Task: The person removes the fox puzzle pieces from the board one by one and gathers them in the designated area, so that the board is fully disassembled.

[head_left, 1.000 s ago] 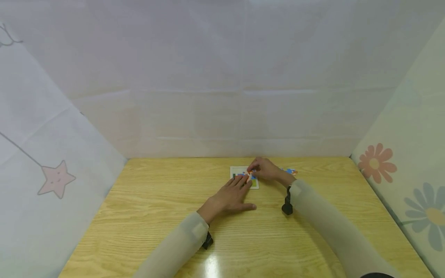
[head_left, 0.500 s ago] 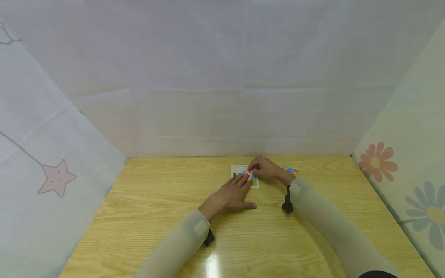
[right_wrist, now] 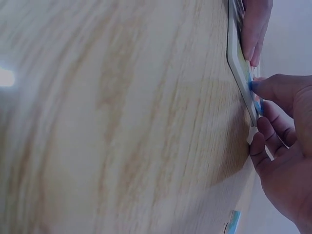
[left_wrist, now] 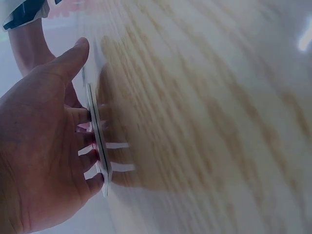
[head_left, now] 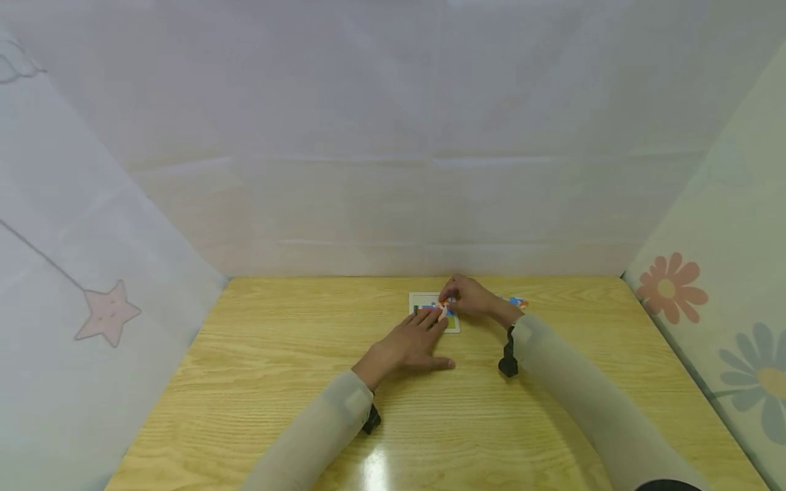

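Note:
A small jigsaw puzzle board (head_left: 456, 330) with a white frame and a colourful picture lies near the back of the table. My left hand (head_left: 410, 344) rests its straight fingertips on the board, thumb spread out to the side. In the left wrist view, those fingers meet the top of the thin board (left_wrist: 101, 146). At the board's right side, my right hand (head_left: 471, 299) pinches a colourful puzzle piece (right_wrist: 260, 105) between thumb and fingers. The piece sits at the board's surface, partly hidden by the fingers; whether it lies flat in the frame I cannot tell.
Loose blue, white and orange puzzle pieces (head_left: 518, 303) lie on the table just right of the right hand. The wood-grain table (head_left: 295, 354) ends at a pale cloth wall (head_left: 344, 211) close behind the board. Patterned cloth sides stand left and right.
Both hands stay in nearly the same place at the board. The whole head view shifts slightly; little else differs.

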Demonstrator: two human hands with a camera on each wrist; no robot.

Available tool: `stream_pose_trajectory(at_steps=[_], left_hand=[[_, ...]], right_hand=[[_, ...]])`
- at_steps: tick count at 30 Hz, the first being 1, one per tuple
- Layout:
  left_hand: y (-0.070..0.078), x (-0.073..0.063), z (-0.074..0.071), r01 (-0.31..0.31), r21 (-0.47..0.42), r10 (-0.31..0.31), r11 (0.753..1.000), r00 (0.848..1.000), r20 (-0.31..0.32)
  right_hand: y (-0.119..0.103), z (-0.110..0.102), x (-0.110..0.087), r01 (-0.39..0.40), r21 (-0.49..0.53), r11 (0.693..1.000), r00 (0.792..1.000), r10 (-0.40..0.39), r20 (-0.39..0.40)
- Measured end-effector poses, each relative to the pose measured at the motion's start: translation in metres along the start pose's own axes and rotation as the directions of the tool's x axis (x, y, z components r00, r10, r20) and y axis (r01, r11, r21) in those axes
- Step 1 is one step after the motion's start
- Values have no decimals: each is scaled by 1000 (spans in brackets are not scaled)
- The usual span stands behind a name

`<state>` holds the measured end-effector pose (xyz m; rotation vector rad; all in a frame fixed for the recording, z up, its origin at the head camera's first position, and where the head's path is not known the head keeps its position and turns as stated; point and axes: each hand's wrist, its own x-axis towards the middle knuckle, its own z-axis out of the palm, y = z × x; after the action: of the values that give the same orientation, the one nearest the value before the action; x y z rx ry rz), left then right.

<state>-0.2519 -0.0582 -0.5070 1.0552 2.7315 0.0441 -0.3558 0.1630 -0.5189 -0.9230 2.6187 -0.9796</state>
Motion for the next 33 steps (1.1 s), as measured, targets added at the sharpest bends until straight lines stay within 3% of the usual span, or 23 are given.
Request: stream_pose_trajectory(at_steps=[17, 33], left_hand=[[2, 1, 1, 21, -7, -21, 1000, 1000, 17], [3, 1, 1, 23, -14, -23, 1000, 1000, 14]], right_hand=[[-4, 0, -3, 33, -27, 999, 995, -36, -93], [-4, 0, -4, -12, -11, 1000, 992, 10, -124]])
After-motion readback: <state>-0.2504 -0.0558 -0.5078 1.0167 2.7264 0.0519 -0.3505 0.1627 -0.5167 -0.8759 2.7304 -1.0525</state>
